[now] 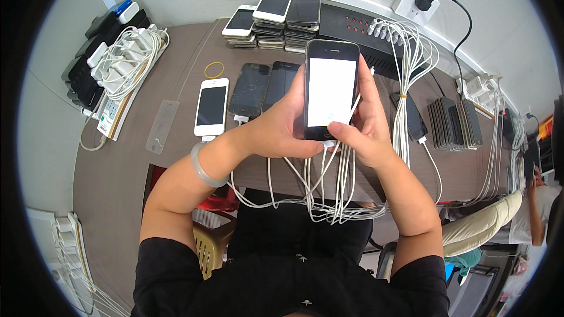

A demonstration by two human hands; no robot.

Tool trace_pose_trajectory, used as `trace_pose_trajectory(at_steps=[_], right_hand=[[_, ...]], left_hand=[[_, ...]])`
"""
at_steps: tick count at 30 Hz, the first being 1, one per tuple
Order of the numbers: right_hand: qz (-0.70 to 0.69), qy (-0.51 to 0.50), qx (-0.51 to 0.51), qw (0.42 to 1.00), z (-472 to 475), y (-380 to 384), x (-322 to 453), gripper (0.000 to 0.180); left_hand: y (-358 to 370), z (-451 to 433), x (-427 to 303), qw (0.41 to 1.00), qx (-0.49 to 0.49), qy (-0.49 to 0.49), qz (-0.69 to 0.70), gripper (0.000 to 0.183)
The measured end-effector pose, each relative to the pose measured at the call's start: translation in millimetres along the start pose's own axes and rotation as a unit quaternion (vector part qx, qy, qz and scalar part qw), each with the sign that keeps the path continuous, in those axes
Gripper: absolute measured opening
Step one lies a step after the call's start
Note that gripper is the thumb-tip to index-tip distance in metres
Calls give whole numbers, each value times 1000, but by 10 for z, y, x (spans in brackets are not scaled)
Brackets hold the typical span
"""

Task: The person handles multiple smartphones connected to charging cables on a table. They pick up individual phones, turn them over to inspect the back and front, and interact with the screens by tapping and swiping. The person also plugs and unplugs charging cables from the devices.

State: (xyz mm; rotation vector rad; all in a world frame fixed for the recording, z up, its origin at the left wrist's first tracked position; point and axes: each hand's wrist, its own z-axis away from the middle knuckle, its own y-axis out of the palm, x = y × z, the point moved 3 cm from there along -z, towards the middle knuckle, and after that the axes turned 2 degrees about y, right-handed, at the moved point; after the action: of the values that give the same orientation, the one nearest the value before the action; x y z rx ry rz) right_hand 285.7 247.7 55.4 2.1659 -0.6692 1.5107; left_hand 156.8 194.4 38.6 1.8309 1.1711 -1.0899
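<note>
A black smartphone [331, 90] with a lit white screen is held upright between both hands. My left hand [293, 125] grips its left edge, thumb across the bottom near the white cable plug. My right hand [368, 127] holds the right side, its thumb over the home button. To the left on the desk lie a white smartphone [211, 108] with a cable plugged in, a black smartphone with a cracked screen [250, 90], also cabled, and another black smartphone [280, 80] partly hidden by my left hand. Many white charging cables [326, 211] run below the hands.
Stacked smartphones [271, 31] stand at the back beside a black multi-port USB charger [343, 22]. Power strips with white adapters [128, 61] are at left; more phones [449, 123] stand in a row at right. A yellow rubber band [214, 70] lies on the desk [119, 176]. Another person [535, 207] is at far right.
</note>
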Motion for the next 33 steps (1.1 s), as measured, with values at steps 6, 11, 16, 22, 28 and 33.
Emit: trace_pose_trajectory(at_steps=[6, 11, 16, 22, 28, 33], right_hand=[[17, -16, 15, 1000, 12, -37, -11, 92], [40, -39, 15, 998, -3, -35, -28, 93], [-4, 40, -17, 999, 17, 20, 38, 97], [17, -15, 19, 1000, 17, -27, 3, 94], [24, -14, 30, 999, 14, -33, -4, 94], [27, -16, 22, 999, 16, -41, -17, 95]], left_hand=[[-6, -16, 14, 1000, 7, 7, 5, 101], [9, -22, -9, 999, 13, 34, 21, 97], [10, -10, -41, 999, -17, 8, 27, 96], [-5, -17, -13, 999, -15, 0, 48, 93], [-19, -12, -5, 999, -17, 3, 45, 92], [5, -26, -24, 998, -3, 4, 67, 94]])
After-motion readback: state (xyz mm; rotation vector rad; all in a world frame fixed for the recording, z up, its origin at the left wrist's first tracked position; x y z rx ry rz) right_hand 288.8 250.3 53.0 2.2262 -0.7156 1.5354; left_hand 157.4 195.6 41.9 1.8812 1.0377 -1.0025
